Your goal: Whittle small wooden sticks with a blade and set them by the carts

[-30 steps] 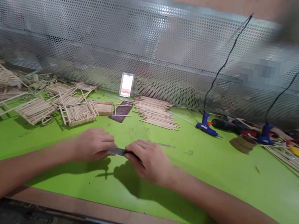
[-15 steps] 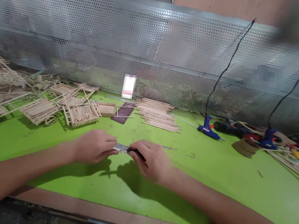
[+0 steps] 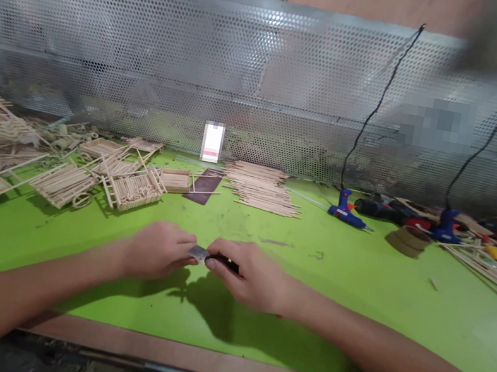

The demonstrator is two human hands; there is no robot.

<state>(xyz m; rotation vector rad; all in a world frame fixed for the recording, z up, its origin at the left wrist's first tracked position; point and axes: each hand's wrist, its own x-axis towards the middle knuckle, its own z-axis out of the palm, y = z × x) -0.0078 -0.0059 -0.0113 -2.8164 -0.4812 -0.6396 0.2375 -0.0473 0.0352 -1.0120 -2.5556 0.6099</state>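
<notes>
A short metal blade (image 3: 199, 253) sticks out of a dark handle (image 3: 229, 264), and both are held low over the green table (image 3: 353, 301). My right hand (image 3: 245, 273) closes around the dark handle. My left hand (image 3: 155, 251) pinches the blade's far end between its fingers and thumb. The two hands nearly touch, and they hide most of the handle. The tool's exact type is hard to tell.
Wooden-stick cart models (image 3: 132, 189) crowd the table's left side. A stack of loose sticks (image 3: 260, 188) lies ahead, beside a dark purple sheet (image 3: 203, 186). Blue glue guns (image 3: 345, 208) stand right, with black cords rising along a perforated metal panel (image 3: 271, 55).
My hands have moved closer together and slightly toward me. Less of the metal blade shows between them than half a second ago.
</notes>
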